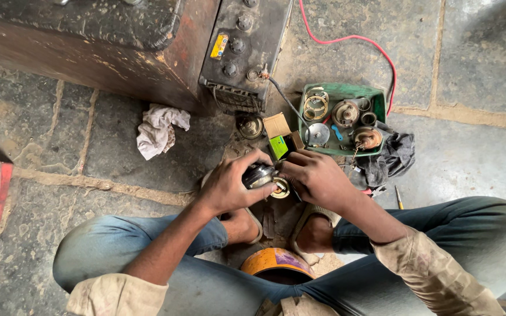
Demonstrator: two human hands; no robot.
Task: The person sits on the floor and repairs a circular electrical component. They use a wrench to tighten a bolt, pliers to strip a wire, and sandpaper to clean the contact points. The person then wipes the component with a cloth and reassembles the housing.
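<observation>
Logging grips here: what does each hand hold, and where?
Left hand wraps the body of a small round metal part; right hand pinches its front ring.

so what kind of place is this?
Likely an informal repair workshop, worked on the ground: a cracked stone-slab floor, a grimy black vehicle battery with a red wire, and a green plastic tray of worn round metal parts. Both hands grip a small round metal part.

battery [242,52] and green tray [376,92] crowd ahead, open floor [475,158] right
</observation>
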